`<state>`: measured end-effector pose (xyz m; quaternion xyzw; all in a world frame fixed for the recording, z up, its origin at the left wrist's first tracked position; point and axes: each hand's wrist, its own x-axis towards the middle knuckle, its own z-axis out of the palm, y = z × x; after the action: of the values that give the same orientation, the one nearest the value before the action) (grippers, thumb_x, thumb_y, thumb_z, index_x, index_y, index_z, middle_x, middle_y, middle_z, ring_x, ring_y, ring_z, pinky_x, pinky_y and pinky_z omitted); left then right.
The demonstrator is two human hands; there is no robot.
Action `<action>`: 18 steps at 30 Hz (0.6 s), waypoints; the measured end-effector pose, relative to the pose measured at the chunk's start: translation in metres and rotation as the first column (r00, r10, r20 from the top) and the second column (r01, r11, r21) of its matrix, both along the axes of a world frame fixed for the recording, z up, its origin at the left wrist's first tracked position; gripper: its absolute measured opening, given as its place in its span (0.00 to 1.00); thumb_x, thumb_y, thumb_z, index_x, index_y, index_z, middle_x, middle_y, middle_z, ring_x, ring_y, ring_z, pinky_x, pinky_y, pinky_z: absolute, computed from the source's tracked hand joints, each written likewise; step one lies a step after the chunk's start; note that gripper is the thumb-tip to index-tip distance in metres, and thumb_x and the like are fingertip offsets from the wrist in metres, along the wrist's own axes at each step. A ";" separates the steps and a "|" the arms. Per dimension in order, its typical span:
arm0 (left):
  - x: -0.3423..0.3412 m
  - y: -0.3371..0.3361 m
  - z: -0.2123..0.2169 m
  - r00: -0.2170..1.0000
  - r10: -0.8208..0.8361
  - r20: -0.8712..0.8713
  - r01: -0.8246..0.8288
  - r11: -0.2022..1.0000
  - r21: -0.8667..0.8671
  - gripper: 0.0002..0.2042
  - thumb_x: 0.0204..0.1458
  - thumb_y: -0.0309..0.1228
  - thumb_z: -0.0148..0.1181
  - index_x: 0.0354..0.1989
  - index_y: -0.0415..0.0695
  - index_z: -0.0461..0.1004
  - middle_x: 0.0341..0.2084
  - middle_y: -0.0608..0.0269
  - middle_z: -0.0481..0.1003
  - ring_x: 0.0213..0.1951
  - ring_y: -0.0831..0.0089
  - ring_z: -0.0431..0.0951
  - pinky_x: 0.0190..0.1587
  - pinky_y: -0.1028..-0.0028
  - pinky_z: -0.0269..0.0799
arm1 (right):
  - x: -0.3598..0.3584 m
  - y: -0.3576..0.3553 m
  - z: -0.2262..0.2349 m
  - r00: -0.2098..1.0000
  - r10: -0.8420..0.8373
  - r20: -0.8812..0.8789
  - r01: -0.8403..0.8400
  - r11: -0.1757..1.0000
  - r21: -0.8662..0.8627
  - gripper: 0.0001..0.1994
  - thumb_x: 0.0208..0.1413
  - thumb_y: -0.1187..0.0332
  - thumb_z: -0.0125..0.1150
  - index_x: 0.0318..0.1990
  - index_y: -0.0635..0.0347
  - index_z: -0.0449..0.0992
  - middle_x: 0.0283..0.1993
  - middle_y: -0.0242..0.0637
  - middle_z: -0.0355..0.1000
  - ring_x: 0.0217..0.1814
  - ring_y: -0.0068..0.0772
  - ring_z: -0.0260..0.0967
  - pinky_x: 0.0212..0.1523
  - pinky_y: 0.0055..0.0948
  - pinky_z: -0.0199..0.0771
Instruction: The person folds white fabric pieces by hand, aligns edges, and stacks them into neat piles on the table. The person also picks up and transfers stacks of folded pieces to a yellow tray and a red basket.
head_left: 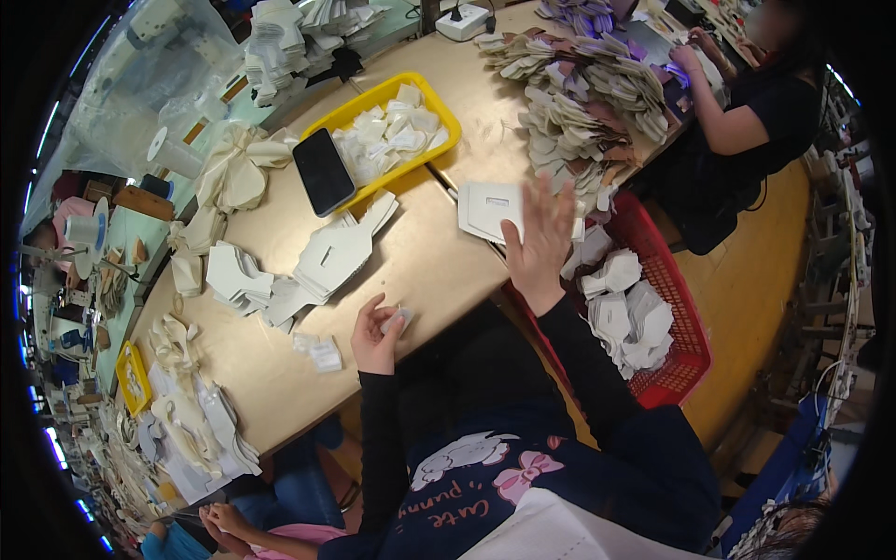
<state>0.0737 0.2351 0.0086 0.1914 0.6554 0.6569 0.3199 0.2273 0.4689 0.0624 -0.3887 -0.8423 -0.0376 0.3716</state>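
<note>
My left hand (375, 334) rests at the near edge of the wooden table (429, 271) and pinches a small white piece (396, 322) between thumb and fingers. My right hand (539, 245) is raised with fingers spread, palm toward a stack of white cut pieces (487, 207) on the table; whether it touches the stack I cannot tell. A fanned pile of white cut shapes (327, 261) lies left of my left hand. Two small white scraps (319, 352) lie near the table edge.
A yellow tray (392, 131) of white pieces and a black phone (323, 171) sit farther back. A red basket (653, 317) with white pieces stands right of the table. Another person (747, 121) works at large piles of cut pieces (579, 93). Someone's hands (224, 523) show lower left.
</note>
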 end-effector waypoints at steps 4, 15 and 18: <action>0.009 0.002 0.005 0.998 -0.002 0.070 -0.001 0.999 0.043 0.23 0.51 0.17 0.62 0.57 0.35 0.66 0.39 0.56 0.76 0.43 0.73 0.77 0.48 0.77 0.73 | -0.006 0.017 -0.027 0.961 0.151 0.232 -0.035 0.897 -0.440 0.24 0.65 0.54 0.46 0.66 0.50 0.64 0.71 0.30 0.58 0.74 0.45 0.48 0.71 0.51 0.44; 0.043 0.042 0.067 0.944 -0.222 0.243 0.168 0.960 0.225 0.23 0.50 0.16 0.63 0.55 0.35 0.67 0.39 0.57 0.76 0.43 0.73 0.77 0.47 0.77 0.73 | 0.014 -0.065 0.027 0.665 0.231 -0.710 -0.734 0.025 -0.679 0.14 0.61 0.75 0.55 0.53 0.69 0.74 0.50 0.39 0.74 0.50 0.24 0.70 0.51 0.22 0.69; 0.042 0.052 0.085 0.949 -0.257 0.180 0.224 0.956 0.188 0.23 0.49 0.16 0.63 0.55 0.35 0.67 0.40 0.57 0.75 0.42 0.74 0.76 0.46 0.78 0.74 | 0.017 -0.065 0.041 0.722 0.118 -0.682 -0.690 0.035 -0.723 0.10 0.60 0.77 0.56 0.46 0.70 0.78 0.43 0.38 0.76 0.45 0.22 0.72 0.48 0.21 0.70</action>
<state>0.1155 0.2868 0.0941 0.2282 0.5345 0.6808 0.4458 0.2446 0.4035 0.1032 -0.2583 -0.6291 0.7018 0.2121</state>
